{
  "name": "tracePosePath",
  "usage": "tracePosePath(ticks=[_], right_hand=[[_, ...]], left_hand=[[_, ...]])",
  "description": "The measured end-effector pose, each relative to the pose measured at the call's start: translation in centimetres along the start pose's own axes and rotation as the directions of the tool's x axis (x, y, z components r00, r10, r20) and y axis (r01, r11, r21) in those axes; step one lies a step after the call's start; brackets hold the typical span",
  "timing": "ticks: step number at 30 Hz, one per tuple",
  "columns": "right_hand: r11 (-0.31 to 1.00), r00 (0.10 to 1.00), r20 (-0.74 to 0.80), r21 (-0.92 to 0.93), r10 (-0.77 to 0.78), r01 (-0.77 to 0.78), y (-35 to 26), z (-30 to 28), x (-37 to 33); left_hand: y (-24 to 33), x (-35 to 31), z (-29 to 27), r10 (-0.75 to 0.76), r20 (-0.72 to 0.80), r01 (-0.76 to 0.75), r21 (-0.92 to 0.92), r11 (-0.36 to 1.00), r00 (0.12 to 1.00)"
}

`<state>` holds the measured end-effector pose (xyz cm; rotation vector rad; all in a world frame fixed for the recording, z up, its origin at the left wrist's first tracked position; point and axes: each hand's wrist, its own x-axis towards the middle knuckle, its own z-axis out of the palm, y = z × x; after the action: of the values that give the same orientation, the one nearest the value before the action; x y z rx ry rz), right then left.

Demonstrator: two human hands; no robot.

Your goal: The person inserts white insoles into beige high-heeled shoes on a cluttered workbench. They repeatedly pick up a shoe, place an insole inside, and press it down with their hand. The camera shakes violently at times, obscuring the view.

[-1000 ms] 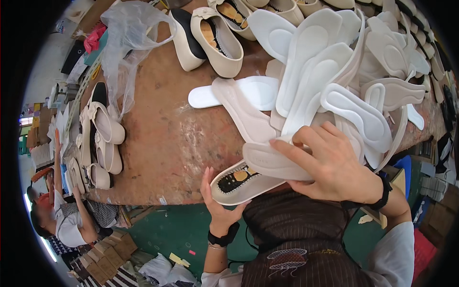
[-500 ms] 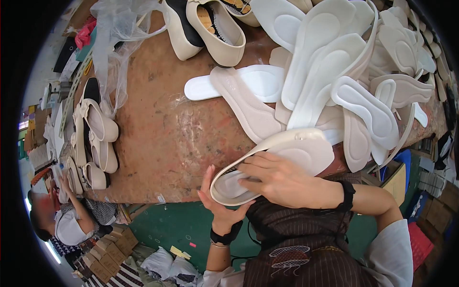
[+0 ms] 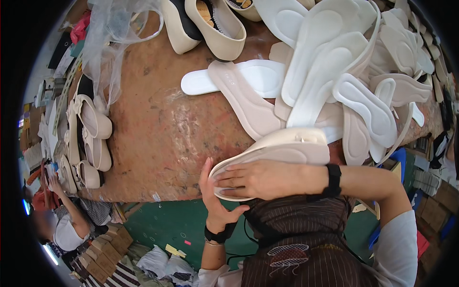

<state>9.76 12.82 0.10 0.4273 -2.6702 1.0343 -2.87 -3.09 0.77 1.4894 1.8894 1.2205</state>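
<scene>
A cream shoe (image 3: 313, 137) lies on its length at the table's front edge, its heel end toward my left hand (image 3: 216, 203). That hand cups the heel end, fingers up along the outside and thumb below. A beige padded insole (image 3: 287, 155) runs along inside the shoe. My right hand (image 3: 265, 180) lies flat across the shoe, fingers stretched out on the insole near the heel; it covers part of the insole and the near side of the shoe. Just beyond the shoe are a beige insole (image 3: 241, 98) and a white insole (image 3: 196, 82), crossed over each other.
A heap of white and beige insoles (image 3: 325, 52) covers the table's right side. Cream shoes (image 3: 222, 36) stand at the back; more shoes (image 3: 98, 153) line the left edge beside a clear plastic bag (image 3: 105, 52). Another person (image 3: 71, 229) sits at far left, near cardboard boxes (image 3: 103, 253).
My right hand has slid left toward the heel, its fingers flattening over the insole. The insole sits further into the shoe. The shoe has tilted slightly.
</scene>
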Motion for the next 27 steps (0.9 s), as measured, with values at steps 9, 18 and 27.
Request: tracePosePath(ticks=[9, 18, 27], right_hand=[[0.864, 0.911, -0.049, -0.301, 0.409, -0.404, -4.3, -2.2, -1.4], [0.441, 0.43, -0.759, -0.21, 0.489, -0.873, -3.7, -8.1, -4.4], [0.666, 0.585, -0.486, -0.009, 0.649, -0.746, -11.1, -9.3, -8.2]], left_hand=[[-0.2, -0.5, 1.9, -0.056, -0.207, 0.045, -0.059, 0.997, 0.977], [7.5, -1.9, 6.3, -0.059, 0.052, 0.041, 0.291, 0.956, 0.997], [11.6, 0.3, 10.3, -0.049, 0.465, -0.236, 0.534, 0.812, 0.884]])
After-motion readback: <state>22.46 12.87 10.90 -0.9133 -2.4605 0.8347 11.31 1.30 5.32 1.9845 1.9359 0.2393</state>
